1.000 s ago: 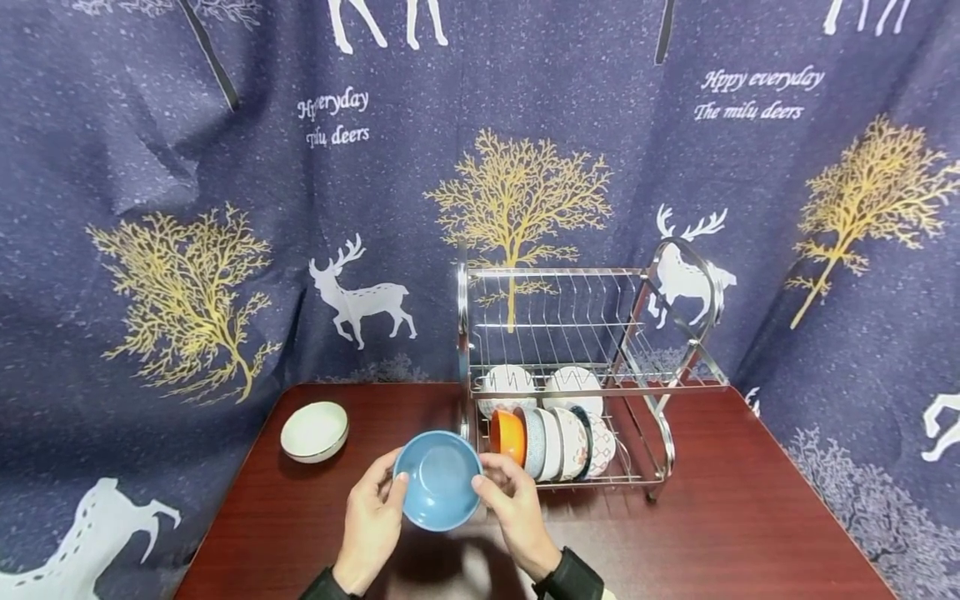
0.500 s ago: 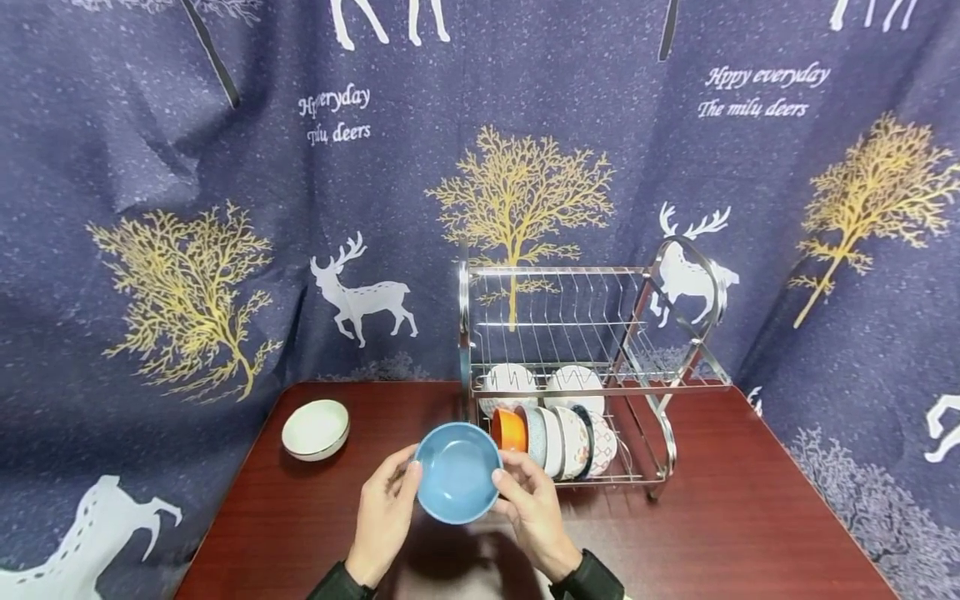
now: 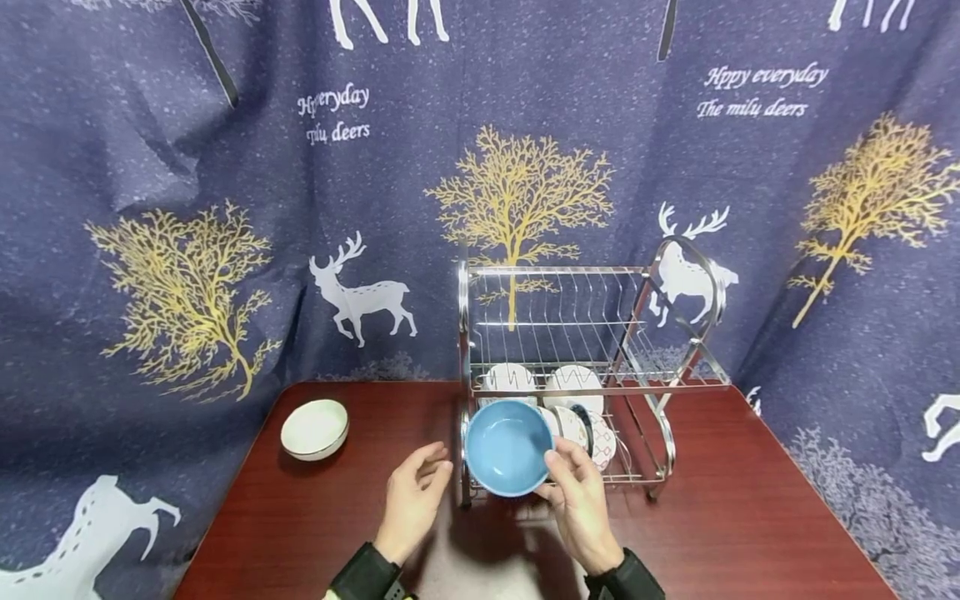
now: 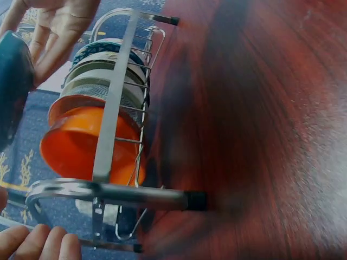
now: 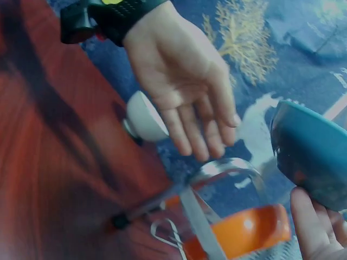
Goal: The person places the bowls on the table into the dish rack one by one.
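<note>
My right hand point(image 3: 581, 508) pinches the rim of a blue bowl point(image 3: 508, 447) at its right side, thumb inside and fingers beneath. The bowl is held in the air in front of the dish rack's left end, its inside facing me. Left of it, my left hand point(image 3: 414, 496) is apart from the bowl with relaxed fingers and holds nothing; the right wrist view shows its bare palm. On the rack's lower tier stands a row of bowls, with an orange bowl point(image 4: 81, 143) nearest the left end. In the head view the blue bowl hides that orange bowl.
The metal dish rack point(image 3: 592, 390) has two tiers; white bowls point(image 3: 573, 385) sit at the back of the lower one. A pale bowl point(image 3: 315, 430) stands on the dark red table point(image 3: 720, 517) at the left. A patterned curtain point(image 3: 390, 183) hangs behind.
The blue bowl has moved right and a little up, toward the rack, held by both hands at first. My left hand has let go of its rim.
</note>
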The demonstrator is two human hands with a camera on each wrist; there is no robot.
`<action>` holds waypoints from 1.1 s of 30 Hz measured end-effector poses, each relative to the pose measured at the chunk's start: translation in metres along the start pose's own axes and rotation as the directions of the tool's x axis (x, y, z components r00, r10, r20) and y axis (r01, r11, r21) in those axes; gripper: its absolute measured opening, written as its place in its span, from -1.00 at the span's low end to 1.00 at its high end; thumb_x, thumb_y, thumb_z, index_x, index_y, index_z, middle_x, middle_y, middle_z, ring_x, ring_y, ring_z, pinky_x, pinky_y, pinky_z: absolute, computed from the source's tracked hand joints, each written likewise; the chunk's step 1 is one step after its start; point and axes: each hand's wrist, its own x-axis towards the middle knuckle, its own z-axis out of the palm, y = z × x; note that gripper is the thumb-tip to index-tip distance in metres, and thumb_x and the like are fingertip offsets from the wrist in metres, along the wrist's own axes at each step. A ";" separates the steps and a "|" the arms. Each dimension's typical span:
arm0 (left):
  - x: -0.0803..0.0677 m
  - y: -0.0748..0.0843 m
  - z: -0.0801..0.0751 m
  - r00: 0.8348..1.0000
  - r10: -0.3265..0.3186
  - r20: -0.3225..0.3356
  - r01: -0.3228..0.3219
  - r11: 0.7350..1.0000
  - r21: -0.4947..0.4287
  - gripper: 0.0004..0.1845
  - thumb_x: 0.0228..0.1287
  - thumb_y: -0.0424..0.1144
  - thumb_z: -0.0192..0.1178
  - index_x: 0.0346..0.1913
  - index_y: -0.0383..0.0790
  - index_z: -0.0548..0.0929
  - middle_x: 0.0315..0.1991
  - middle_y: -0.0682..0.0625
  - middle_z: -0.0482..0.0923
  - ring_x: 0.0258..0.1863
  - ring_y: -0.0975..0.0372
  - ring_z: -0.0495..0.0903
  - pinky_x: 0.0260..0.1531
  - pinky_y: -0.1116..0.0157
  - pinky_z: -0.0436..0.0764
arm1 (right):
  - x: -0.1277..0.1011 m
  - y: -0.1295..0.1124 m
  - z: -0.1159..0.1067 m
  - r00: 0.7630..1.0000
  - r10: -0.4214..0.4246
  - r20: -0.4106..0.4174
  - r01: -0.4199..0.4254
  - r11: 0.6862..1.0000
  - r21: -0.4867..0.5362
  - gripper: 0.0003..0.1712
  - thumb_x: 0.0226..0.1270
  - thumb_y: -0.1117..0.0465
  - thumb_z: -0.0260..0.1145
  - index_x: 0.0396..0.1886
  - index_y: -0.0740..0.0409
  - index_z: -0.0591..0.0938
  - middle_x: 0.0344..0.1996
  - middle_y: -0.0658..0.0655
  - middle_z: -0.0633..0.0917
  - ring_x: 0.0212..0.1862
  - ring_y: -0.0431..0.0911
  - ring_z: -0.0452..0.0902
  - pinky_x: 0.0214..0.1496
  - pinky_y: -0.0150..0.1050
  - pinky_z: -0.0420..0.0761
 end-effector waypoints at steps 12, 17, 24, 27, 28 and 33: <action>0.007 -0.012 0.028 0.997 -0.067 0.030 0.066 0.997 0.038 -0.78 0.23 -0.36 0.27 -0.10 -0.41 0.65 -0.31 -0.12 0.66 -0.32 0.13 0.68 -0.31 0.37 0.64 | 0.009 -0.032 -0.029 0.977 -0.089 -0.196 0.072 0.993 -0.093 -0.67 0.44 0.35 0.10 0.11 0.44 0.35 -0.16 0.11 0.59 -0.19 -0.13 0.62 -0.19 -0.22 0.66; 0.008 -0.015 0.029 0.996 -0.078 0.034 0.075 0.993 0.090 -0.85 0.22 -0.36 0.28 -0.19 -0.37 0.66 -0.33 -0.09 0.67 -0.33 0.13 0.67 -0.32 0.35 0.63 | 0.009 -0.039 -0.038 0.951 -0.132 -0.279 0.086 0.982 -0.171 -0.63 0.42 0.35 0.14 0.14 0.40 0.36 -0.26 0.08 0.58 -0.27 -0.18 0.59 -0.20 -0.28 0.66; 0.007 -0.017 0.029 0.996 -0.071 0.051 0.063 0.988 0.141 -0.90 0.24 -0.38 0.25 -0.21 -0.32 0.65 -0.34 -0.03 0.66 -0.33 0.19 0.65 -0.29 0.32 0.62 | 0.009 -0.044 -0.051 0.907 -0.231 -0.353 0.114 0.940 -0.322 -0.65 0.36 0.37 0.21 0.11 0.36 0.44 -0.32 0.08 0.60 -0.36 -0.21 0.59 -0.33 -0.36 0.63; 0.006 -0.019 0.030 0.998 -0.046 0.045 0.039 0.987 0.153 -0.91 0.24 -0.39 0.25 -0.22 -0.32 0.65 -0.35 -0.03 0.66 -0.34 0.21 0.65 -0.31 0.31 0.62 | 0.010 -0.045 -0.057 0.873 -0.305 -0.380 0.131 0.898 -0.420 -0.64 0.32 0.38 0.24 0.09 0.34 0.46 -0.30 0.04 0.61 -0.34 -0.24 0.57 -0.31 -0.46 0.58; 0.006 -0.020 0.030 0.999 -0.035 0.041 0.028 0.987 0.156 -0.92 0.24 -0.40 0.25 -0.22 -0.32 0.65 -0.36 -0.03 0.65 -0.35 0.21 0.65 -0.32 0.31 0.62 | 0.011 -0.045 -0.059 0.862 -0.337 -0.379 0.143 0.878 -0.457 -0.63 0.31 0.39 0.25 0.10 0.35 0.46 -0.27 0.04 0.61 -0.30 -0.24 0.57 -0.28 -0.48 0.57; 0.005 -0.020 0.030 0.999 -0.012 0.035 0.006 0.989 0.150 -0.94 0.23 -0.42 0.24 -0.25 -0.33 0.65 -0.37 -0.04 0.65 -0.36 0.20 0.65 -0.33 0.30 0.63 | 0.013 -0.044 -0.069 0.815 -0.478 -0.326 0.236 0.789 -0.568 -0.53 0.24 0.50 0.26 0.15 0.48 0.41 -0.11 0.09 0.60 -0.05 -0.17 0.53 -0.02 -0.50 0.50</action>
